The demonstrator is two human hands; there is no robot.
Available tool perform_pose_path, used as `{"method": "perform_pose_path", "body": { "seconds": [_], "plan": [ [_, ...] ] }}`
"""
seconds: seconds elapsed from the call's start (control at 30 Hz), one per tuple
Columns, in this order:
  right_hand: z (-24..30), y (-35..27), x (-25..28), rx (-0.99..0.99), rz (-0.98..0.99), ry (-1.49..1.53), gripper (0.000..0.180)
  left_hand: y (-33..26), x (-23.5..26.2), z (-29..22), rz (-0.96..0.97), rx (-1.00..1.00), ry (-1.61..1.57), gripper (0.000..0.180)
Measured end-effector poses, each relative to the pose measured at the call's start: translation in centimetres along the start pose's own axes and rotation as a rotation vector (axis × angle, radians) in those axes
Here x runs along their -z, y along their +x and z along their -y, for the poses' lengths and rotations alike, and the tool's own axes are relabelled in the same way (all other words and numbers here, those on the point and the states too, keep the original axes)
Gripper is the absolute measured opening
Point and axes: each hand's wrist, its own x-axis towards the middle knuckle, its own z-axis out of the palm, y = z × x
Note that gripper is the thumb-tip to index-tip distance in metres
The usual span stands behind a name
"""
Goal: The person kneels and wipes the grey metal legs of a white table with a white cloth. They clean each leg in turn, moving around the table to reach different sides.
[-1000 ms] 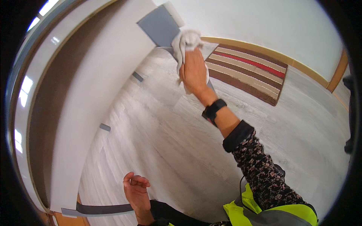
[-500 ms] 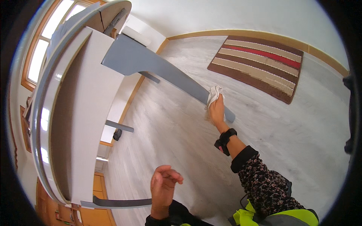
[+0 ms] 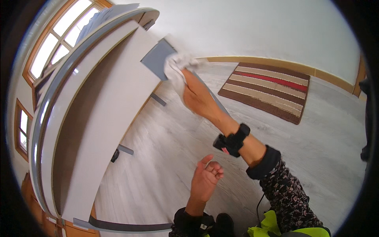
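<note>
My right hand [image 3: 197, 94] is closed on a crumpled white cloth [image 3: 175, 71]. It presses the cloth against the upper part of a grey table leg [image 3: 156, 57], close to where the leg joins the table's white side panel [image 3: 114, 91]. Hand and forearm hide much of the leg's length. My left hand [image 3: 206, 179] hovers above the floor, lower in the view. Its fingers are loosely curled with the thumb apart, and nothing is in it. A black band with a small device [image 3: 233, 140] is strapped round my right wrist.
The table's curved, grey-edged top [image 3: 41, 118] fills the left side. Another grey leg [image 3: 130, 226] runs along the bottom, and shorter-looking grey pieces [image 3: 125, 149] show beyond the panel. A striped brown rug [image 3: 268, 91] lies on the pale wood-look floor [image 3: 166, 134] near the white wall.
My right hand and the cloth have moved up the leg, from near its foot to near the panel. My left hand has shifted right. The whole view has turned slightly.
</note>
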Motion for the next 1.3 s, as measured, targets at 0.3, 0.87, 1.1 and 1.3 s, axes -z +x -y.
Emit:
{"method": "perform_pose_path", "body": {
  "seconds": [0.3, 0.87, 1.1, 1.3],
  "plan": [
    [5.2, 10.6, -4.4, 0.403, -0.243, -0.652, 0.019, 0.4, -0.9, -0.9, -0.083, 0.069, -0.016, 0.038],
    [-6.0, -4.5, 2.6, 0.132, -0.002, -1.054, 0.023, 4.0, -3.8, -2.1, -0.155, 0.121, 0.092, 0.037],
    [-7.6, -10.5, 5.7, 0.105, 0.387, -1.077, 0.019, 4.9, -1.6, -5.8, -0.205, 0.094, 0.031, 0.037],
    [-8.3, -12.7, 10.6, -0.864, 0.244, -0.503, 0.027, 4.7, -0.5, -5.1, -0.258, 0.054, 0.02, 0.035]
  ]
}}
